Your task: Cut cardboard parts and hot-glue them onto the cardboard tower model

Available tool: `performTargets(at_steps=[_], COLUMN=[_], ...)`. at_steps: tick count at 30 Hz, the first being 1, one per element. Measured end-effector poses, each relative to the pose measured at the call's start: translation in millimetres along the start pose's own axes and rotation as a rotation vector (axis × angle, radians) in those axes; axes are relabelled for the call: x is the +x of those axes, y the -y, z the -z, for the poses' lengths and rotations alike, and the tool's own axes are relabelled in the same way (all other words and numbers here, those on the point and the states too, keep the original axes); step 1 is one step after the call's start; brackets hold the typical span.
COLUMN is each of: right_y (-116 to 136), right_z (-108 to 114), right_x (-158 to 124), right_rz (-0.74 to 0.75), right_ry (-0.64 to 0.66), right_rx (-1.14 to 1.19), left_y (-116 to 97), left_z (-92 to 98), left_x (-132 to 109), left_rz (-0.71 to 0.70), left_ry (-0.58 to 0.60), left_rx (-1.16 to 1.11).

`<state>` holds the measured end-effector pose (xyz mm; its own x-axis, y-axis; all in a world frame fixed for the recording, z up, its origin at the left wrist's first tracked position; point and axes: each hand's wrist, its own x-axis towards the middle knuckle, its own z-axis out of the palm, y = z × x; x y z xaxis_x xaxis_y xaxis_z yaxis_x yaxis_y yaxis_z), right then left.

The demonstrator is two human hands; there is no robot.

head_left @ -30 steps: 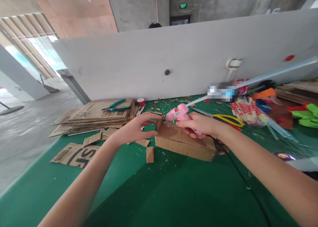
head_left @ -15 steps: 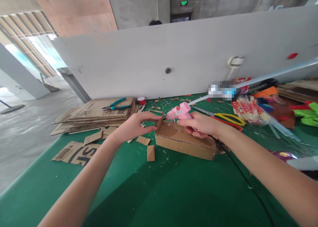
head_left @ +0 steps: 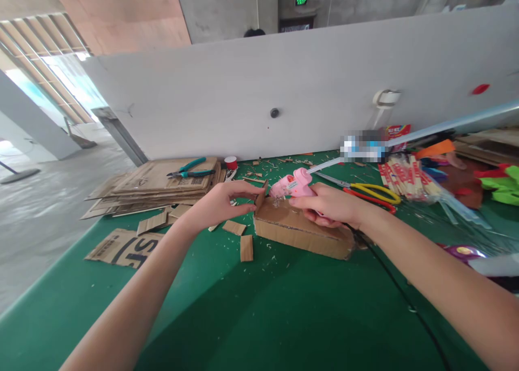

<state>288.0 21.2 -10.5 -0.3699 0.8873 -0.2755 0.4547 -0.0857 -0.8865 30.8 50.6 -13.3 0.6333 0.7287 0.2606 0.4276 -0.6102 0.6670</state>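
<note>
My right hand (head_left: 330,204) is closed round a pink glue gun (head_left: 291,184) with a clear glue stick (head_left: 324,165) poking out behind; its nozzle points down at the left end of a flat cardboard box (head_left: 302,229) on the green table (head_left: 259,311). My left hand (head_left: 221,202) pinches a small cardboard piece (head_left: 261,196) and holds it upright against that same end of the box, just left of the nozzle.
Loose cardboard strips (head_left: 245,247) lie left of the box. A stack of flattened cardboard (head_left: 154,186) carries teal pliers (head_left: 190,170). Yellow-handled scissors (head_left: 371,193), a red tape roll (head_left: 231,162), packed sticks (head_left: 405,177) and coloured felt (head_left: 500,183) lie beyond, before a grey partition (head_left: 308,90).
Both hands have stayed at the box's left end; only the view has shifted slightly.
</note>
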Motion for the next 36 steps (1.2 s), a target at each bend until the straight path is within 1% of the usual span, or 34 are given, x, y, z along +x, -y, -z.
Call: performTargets(at_steps=[5, 9, 22, 32, 36], right_y=[4.6, 3.6, 5.5, 9.3, 8.7], right_z=[-3.1, -4.9, -8.3, -12.6, -13.0], right_x=[-4.4, -6.8, -13.2, -18.6, -19.9], right_rz=[-0.037, -0.029, -0.035, 0.024, 0.045], right_ry=[0.017, 0.020, 0.044, 0.082, 0.087], right_rx=[-0.077, -0.129, -0.138, -0.159, -0.228], left_y=[-0.1, -1.6, -4.0, -4.8, -5.4], left_z=[0.9, 1.3, 1.8, 2.7, 5.3], left_x=[0.5, 0.2, 0.0, -1.0, -2.2], left_rz=[-0.021, -0.019, -0.018, -0.027, -0.056], left_ry=[0.009, 0.013, 0.019, 0.011, 0.047], left_rx=[0.034, 0.033, 0.058, 0.078, 0.088])
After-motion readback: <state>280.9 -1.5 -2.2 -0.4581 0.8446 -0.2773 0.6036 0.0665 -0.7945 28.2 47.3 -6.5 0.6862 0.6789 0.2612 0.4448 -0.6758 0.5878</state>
